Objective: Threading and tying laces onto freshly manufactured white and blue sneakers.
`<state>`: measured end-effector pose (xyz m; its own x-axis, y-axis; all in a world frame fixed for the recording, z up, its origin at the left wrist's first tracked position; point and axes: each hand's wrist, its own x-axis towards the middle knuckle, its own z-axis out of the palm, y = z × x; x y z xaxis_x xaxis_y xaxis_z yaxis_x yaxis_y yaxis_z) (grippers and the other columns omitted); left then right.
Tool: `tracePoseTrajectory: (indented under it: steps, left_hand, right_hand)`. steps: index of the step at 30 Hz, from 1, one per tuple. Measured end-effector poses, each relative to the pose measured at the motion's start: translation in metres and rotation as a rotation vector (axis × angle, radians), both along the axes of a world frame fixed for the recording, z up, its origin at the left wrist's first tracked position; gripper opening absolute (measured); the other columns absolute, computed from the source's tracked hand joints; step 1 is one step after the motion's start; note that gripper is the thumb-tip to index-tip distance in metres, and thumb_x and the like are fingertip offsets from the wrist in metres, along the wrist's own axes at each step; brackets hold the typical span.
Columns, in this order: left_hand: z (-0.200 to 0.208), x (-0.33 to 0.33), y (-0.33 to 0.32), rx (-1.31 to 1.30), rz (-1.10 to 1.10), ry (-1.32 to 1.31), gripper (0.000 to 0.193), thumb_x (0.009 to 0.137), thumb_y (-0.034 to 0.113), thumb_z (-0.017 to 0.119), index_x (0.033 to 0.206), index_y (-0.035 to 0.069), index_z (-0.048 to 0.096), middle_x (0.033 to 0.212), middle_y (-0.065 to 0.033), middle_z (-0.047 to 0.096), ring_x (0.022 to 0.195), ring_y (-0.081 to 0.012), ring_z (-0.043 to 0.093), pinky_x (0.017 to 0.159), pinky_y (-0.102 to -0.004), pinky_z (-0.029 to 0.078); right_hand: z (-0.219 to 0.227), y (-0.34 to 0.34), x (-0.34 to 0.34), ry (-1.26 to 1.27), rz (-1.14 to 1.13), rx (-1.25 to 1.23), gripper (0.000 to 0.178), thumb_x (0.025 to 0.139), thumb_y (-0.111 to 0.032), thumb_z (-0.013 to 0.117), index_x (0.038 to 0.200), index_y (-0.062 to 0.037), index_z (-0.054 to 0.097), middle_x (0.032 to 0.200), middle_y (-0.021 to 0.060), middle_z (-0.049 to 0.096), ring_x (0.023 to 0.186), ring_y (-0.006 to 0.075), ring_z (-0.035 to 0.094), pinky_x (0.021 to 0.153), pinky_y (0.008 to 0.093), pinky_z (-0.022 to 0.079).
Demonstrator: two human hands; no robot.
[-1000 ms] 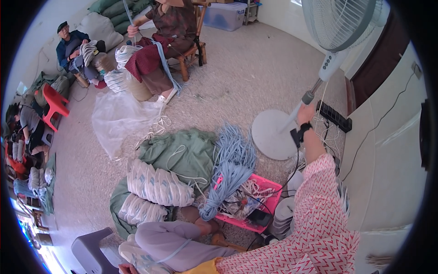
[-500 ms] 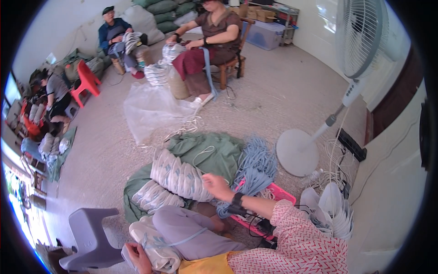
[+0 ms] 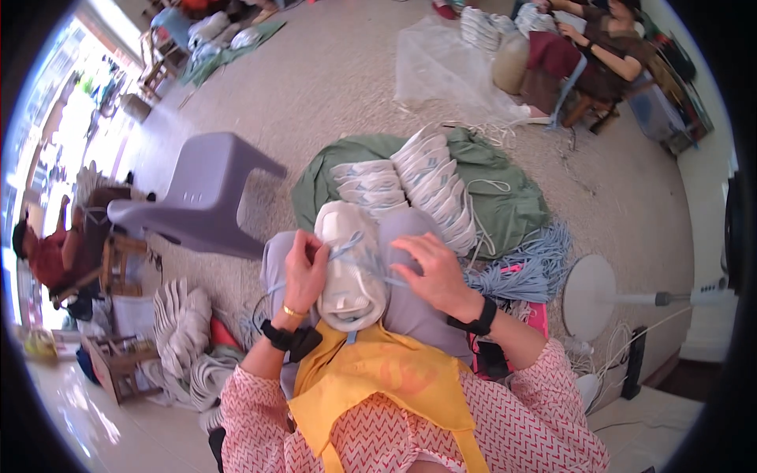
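Note:
On my lap, between my knees, lies a white fabric bundle (image 3: 351, 296) with a rounded end and faint blue marks. A light blue strip (image 3: 348, 247) crosses it, with a small loop or knot on top. At the bundle's left side, the fingers of my left hand (image 3: 304, 274) are pinched on the blue strip. My right hand (image 3: 436, 272) hovers over my right knee with thumb and fingers apart. A length of strip runs toward its thumb, and I see no grip on it. A yellow apron (image 3: 378, 366) covers my waist.
Ahead, stacked white fabric pieces (image 3: 434, 185) lie on a green cloth (image 3: 505, 201). Blue strips (image 3: 524, 264) are piled to the right, near the fan base (image 3: 590, 298). A grey plastic chair (image 3: 206, 185) stands left. Co-workers sit at left and far right.
My view has swung down and left. My right hand has come from the blue strips back to the bundle. My left hand is now up beside the bundle, where the strip forms a loop or knot.

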<state>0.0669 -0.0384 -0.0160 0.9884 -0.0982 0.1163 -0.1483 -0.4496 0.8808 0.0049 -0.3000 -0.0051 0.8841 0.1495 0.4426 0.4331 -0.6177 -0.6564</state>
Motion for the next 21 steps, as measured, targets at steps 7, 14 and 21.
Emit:
tracePoseTrajectory:
  steps: [7,14,21]
  left_hand:
    - [0.011,-0.006,0.023,-0.019,-0.079,0.054,0.013,0.088,0.001,0.068,0.09,0.0,0.055,0.07,-0.0029,0.054,0.061,-0.0109,0.052,0.058,-0.0273,0.044]
    - [0.006,-0.005,0.028,-0.17,-0.129,0.169,0.011,0.093,0.004,0.067,0.094,0.002,0.057,0.081,0.0021,0.058,0.072,-0.0049,0.053,0.067,-0.0223,0.045]
    - [0.008,0.009,0.036,-0.44,-0.279,0.382,0.012,0.093,0.002,0.067,0.097,0.004,0.055,0.087,0.0037,0.055,0.08,-0.0034,0.051,0.069,-0.0206,0.044]
  right_hand:
    - [0.018,0.031,-0.006,0.211,0.044,-0.042,0.032,0.086,-0.014,0.075,0.115,-0.0048,0.065,0.103,0.0134,0.07,0.092,0.0336,0.065,0.079,0.0409,0.052]
    - [0.024,0.047,0.004,0.372,0.078,-0.012,0.016,0.087,-0.01,0.073,0.1,-0.0027,0.066,0.086,0.0134,0.069,0.07,0.03,0.065,0.065,0.0393,0.051]
    - [0.021,0.042,0.025,0.832,0.061,0.521,0.019,0.089,-0.004,0.07,0.106,-0.0023,0.063,0.081,0.0067,0.066,0.052,0.0078,0.057,0.05,0.0283,0.045]
